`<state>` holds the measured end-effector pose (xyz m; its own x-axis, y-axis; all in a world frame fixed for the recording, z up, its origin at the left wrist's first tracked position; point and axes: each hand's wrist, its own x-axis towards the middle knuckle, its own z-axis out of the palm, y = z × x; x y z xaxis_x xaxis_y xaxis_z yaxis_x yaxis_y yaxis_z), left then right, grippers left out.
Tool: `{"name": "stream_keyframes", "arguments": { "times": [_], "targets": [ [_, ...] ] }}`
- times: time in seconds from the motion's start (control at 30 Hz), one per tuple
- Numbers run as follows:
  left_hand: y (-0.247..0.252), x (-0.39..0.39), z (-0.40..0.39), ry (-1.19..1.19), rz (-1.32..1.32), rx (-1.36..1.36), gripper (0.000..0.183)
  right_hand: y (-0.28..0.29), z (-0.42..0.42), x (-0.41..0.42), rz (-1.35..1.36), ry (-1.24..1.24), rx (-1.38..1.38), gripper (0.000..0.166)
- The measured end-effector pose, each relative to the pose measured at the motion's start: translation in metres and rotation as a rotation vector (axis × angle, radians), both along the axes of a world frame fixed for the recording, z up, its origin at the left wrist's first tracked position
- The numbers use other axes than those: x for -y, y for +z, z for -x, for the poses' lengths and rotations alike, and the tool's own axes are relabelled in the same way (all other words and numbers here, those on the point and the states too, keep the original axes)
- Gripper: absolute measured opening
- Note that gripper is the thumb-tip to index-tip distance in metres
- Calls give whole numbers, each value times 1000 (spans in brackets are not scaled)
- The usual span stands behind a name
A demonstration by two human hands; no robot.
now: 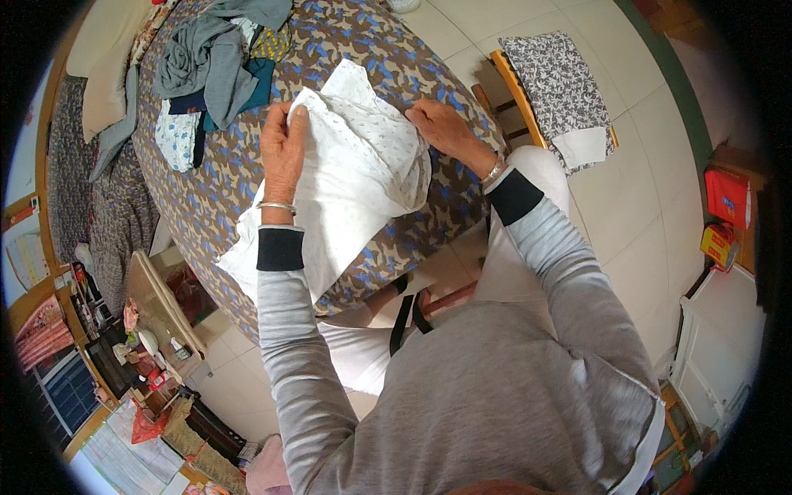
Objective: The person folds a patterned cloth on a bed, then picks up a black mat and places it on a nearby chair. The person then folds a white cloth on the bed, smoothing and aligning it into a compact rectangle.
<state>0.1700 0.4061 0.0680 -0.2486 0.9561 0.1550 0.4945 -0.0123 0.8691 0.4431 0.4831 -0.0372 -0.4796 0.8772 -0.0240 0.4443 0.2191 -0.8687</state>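
Observation:
A white cloth garment with a small grey print [346, 167] is spread between my hands over a table draped in a brown, tan and blue camouflage cloth [427, 62]. My left hand [283, 147] pinches its upper left edge between thumb and fingers. At the garment's right edge, my right hand [447, 130] has its fingers curled in and gripping the fabric. Folds run across the middle, and one pointed corner sticks out at the far end. The lower left part passes beneath my left forearm, which hides some of it.
Heaped clothes, including a grey knit garment [204, 68] and a white piece with blue print [177, 137], lie at the far left of the table. A wooden chair [520, 99] bearing a leaf-patterned cloth [557, 93] stands to the right. A cluttered small table [164, 309] is at left.

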Motion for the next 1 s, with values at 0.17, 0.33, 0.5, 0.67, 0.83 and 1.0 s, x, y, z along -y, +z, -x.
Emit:
{"name": "stream_keyframes", "arguments": {
  "times": [0.17,0.33,0.5,0.67,0.83,1.0],
  "targets": [
    [21,-24,10,-1,-88,-75,24,14,3,1,185,27,-59,36],
    [-14,-70,38,67,-42,-130,21,29,4,0,376,83,-253,35],
    [-57,-63,29,17,-39,-957,32,27,7,10,154,184,49,47],
    [-56,-58,13,-430,-24,-918,25,23,6,8,139,162,95,29],
    [-41,-62,21,-463,115,-1065,18,24,3,7,158,98,-47,20],
    [-26,-64,24,-544,65,-1029,22,24,2,4,128,62,-67,19]
  ]
}}
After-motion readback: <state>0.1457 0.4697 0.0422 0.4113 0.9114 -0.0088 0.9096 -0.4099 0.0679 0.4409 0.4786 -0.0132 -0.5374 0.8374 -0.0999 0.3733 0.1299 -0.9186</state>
